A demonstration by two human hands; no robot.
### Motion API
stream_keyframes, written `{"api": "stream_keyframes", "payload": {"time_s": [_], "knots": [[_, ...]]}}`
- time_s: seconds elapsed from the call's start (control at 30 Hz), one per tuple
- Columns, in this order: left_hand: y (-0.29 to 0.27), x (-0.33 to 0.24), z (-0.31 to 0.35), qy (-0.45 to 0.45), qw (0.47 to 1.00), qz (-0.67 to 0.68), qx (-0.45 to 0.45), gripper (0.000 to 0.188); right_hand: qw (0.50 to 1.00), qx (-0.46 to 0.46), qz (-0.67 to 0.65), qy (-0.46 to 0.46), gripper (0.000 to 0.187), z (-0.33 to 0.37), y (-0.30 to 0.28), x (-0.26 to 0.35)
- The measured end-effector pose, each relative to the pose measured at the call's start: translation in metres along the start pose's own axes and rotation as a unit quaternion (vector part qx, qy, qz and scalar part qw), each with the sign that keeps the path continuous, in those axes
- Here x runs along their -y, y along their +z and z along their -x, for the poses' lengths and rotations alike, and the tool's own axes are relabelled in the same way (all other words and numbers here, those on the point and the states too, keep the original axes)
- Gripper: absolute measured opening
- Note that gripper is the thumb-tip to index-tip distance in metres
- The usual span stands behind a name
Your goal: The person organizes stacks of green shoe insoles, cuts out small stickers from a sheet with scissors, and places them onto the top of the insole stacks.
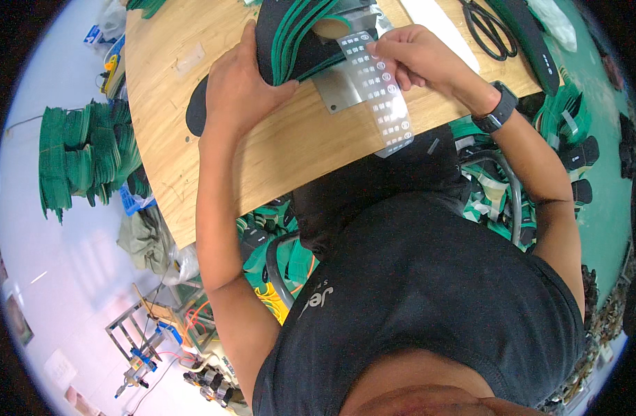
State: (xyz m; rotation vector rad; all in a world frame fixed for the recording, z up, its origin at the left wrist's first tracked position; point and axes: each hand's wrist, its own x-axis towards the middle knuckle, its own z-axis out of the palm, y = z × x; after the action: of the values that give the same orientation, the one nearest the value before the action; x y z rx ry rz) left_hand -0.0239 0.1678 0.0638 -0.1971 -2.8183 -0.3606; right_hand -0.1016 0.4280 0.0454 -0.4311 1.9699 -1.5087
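Observation:
On the wooden table lies a fanned stack of black insoles with green edges [290, 41]. My left hand [238, 93] rests against its left side, thumb and fingers spread apart, the thumb at the stack's near edge. My right hand [418, 59] is closed in a pinch on the upper part of a clear strip of white printed transfers [387, 104]. The strip hangs down toward the table's near edge, across a thin metal plate [338, 89]. A dark rounded piece [197, 107] shows partly behind my left wrist.
Black-handled scissors [488, 29] lie at the table's far right, near a long black insole [529, 45]. The wooden table [290, 149] has a curved near edge. Green stacks [89, 156] stand to the left. Piles of green and black pieces [488, 197] lie below the table.

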Motion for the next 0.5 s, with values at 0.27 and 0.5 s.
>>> {"api": "stream_keyframes", "payload": {"time_s": [0.27, 0.5], "knots": [[-0.014, 0.005, 0.0, -0.067, 0.991, 0.108, 0.032, 0.068, 0.989, -0.096, -0.11, -0.017, 0.023, 0.02, -0.01, -0.012], [-0.013, 0.033, 0.016, -0.149, 0.9, 0.384, -0.144, 0.029, 0.999, -0.039, -0.025, -0.004, 0.026, 0.003, 0.002, 0.005]]}}
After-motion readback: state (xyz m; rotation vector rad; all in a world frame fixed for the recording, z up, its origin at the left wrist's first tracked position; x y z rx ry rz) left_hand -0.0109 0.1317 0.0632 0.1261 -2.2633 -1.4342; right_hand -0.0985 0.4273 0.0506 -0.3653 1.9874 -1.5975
